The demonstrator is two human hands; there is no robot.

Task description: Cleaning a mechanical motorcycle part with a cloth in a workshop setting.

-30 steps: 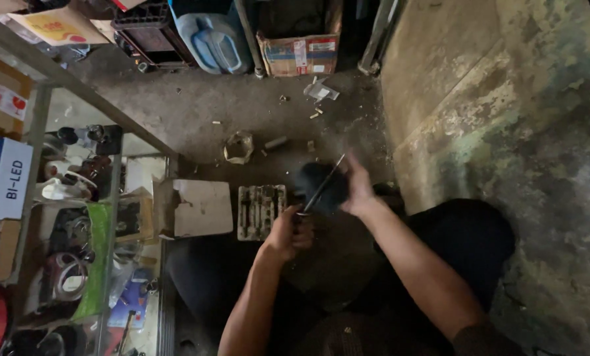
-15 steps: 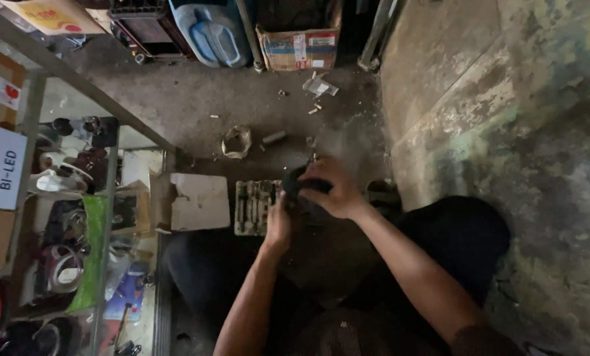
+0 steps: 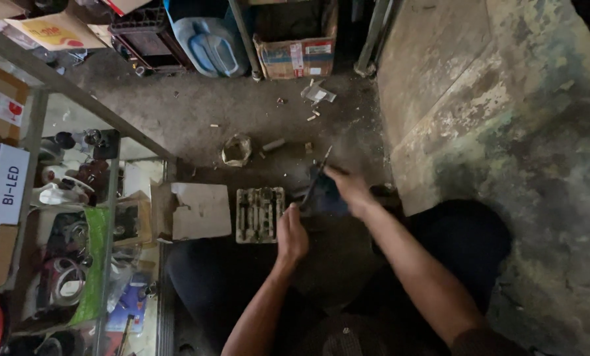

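Far left of the frame: a glass-shelved rack [image 3: 110, 198] holding white cartons and small dark parts, too cluttered to tell apart. Upper left: a blue plastic jug [image 3: 209, 43]; beside it, an open cardboard box [image 3: 295, 56], contents dark. Left of centre on the floor: a flat cardboard piece [image 3: 199, 211], then a grey compartment tray [image 3: 260, 214] with small metal pieces in its slots. At centre: your left hand [image 3: 291, 237], fingers closed round the lower end of a thin dark tool [image 3: 315, 181]. Just right: your right hand [image 3: 348, 190], fingers pressed on a dark part [image 3: 324, 198]; their grip cannot be told.
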